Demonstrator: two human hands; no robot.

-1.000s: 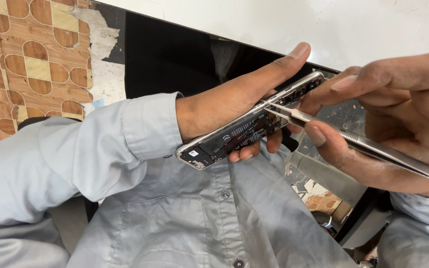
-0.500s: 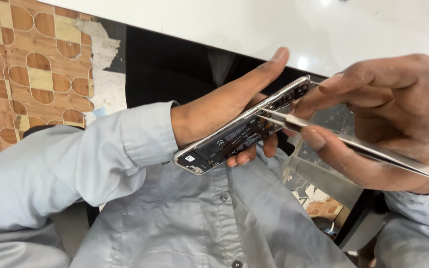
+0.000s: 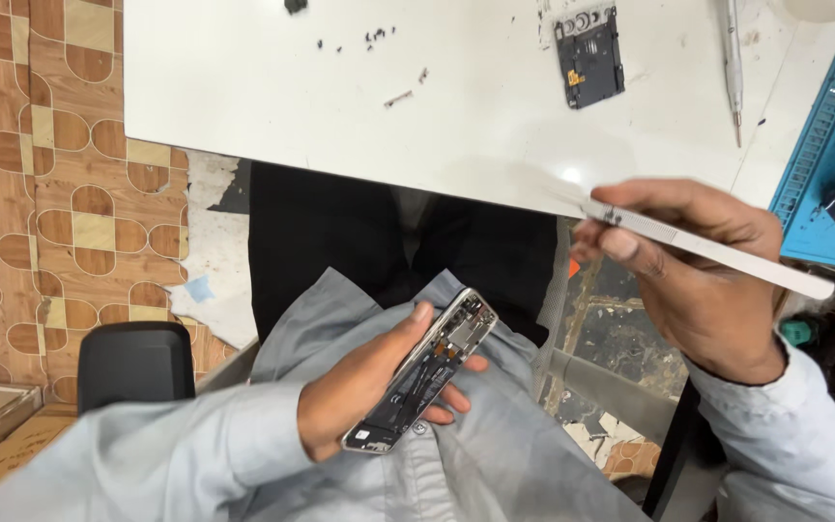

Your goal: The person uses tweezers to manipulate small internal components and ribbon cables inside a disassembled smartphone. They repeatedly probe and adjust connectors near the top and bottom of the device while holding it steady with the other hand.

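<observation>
I hold the opened phone edge-up over my lap, left hand fingers clasped around it. Right hand pinches tweezers closed at the counter edge. Step: extracted part transfer, seemingly; release needs clear surface.

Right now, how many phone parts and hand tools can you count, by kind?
Opened phones, in the left hand: 1, the opened phone
Loose phone parts on the white table: 1, the dark module
Tweezers, in the right hand: 1, the tweezers
Screwdrivers: 1, the screwdriver
Total: 4
</observation>
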